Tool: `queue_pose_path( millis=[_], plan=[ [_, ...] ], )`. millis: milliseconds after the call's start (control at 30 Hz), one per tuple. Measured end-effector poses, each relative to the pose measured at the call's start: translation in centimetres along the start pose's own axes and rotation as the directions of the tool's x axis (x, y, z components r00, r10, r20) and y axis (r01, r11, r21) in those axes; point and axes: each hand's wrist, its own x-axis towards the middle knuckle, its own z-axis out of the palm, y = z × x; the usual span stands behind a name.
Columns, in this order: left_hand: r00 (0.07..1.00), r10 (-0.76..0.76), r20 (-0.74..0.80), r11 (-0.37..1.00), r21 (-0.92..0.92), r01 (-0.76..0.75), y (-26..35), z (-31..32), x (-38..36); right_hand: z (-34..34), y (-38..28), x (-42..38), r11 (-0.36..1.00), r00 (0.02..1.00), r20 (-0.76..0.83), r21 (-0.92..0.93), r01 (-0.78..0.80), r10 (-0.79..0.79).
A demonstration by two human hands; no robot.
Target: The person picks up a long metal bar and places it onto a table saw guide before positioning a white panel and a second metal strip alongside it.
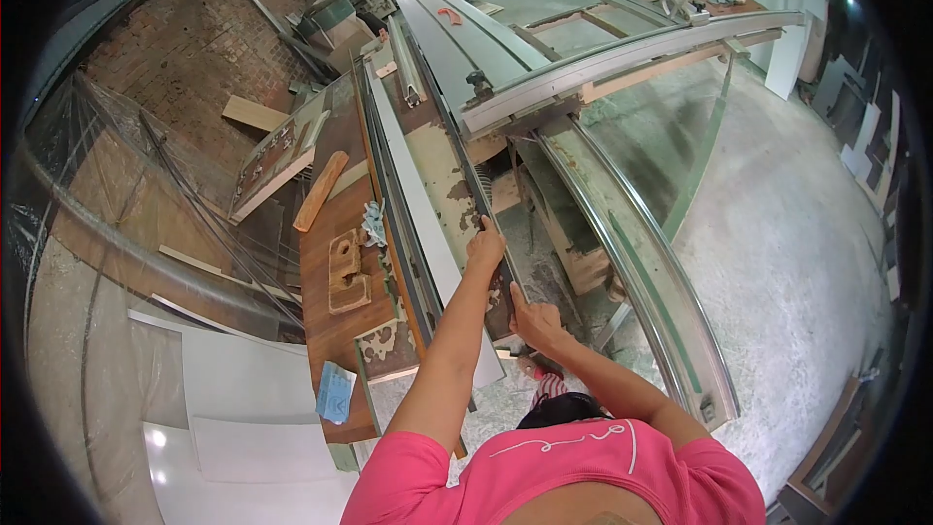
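A long dark strip [465, 157] runs along the right side of the narrow machine bed, beside a stained pale surface [439, 167]. My left hand [485, 249] is closed at this strip, its index finger pointing forward along it. Nearer to my body, my right hand [537, 322] is closed at the strip's near end, with the index finger extended and the other fingers curled. The undersides of both hands are hidden. Left of them lies a long white board [413, 170].
On the brown wooden side table [326, 331] are a cut wooden block [348, 272], a blue packet [335, 392], a crumpled cloth [373, 224] and a wooden piece [321, 192]. A metal crossbar [622, 60] and curved rails [641, 253] stand at the right. White sheets [233, 389] lie lower left.
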Motion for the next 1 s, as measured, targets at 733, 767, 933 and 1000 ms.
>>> queue_pose_path(
  millis=[733, 767, 933, 1000],
  plan=[
    [1.000, 0.004, -0.030, 1.000, -0.004, -0.004, -0.4, -0.5, 0.7, 2.0, 0.2, 1.6, 0.990, 0.995, -0.081, -0.131, 0.052, -0.063],
    [0.999, 0.011, -0.030, 1.000, -0.018, -0.012, -0.4, -0.4, 0.8, 1.8, 0.1, 1.6, 0.990, 0.995, -0.080, -0.134, 0.049, -0.060],
    [1.000, -0.012, -0.011, 1.000, -0.008, 0.012, -0.4, -0.1, 1.2, 0.5, -0.4, 1.4, 0.991, 0.998, -0.038, -0.127, 0.045, -0.050],
    [1.000, -0.019, 0.001, 1.000, -0.004, 0.019, -0.5, -0.1, 1.1, 0.6, -0.4, 1.4, 0.990, 0.997, -0.043, -0.125, 0.059, -0.065]
  ],
)
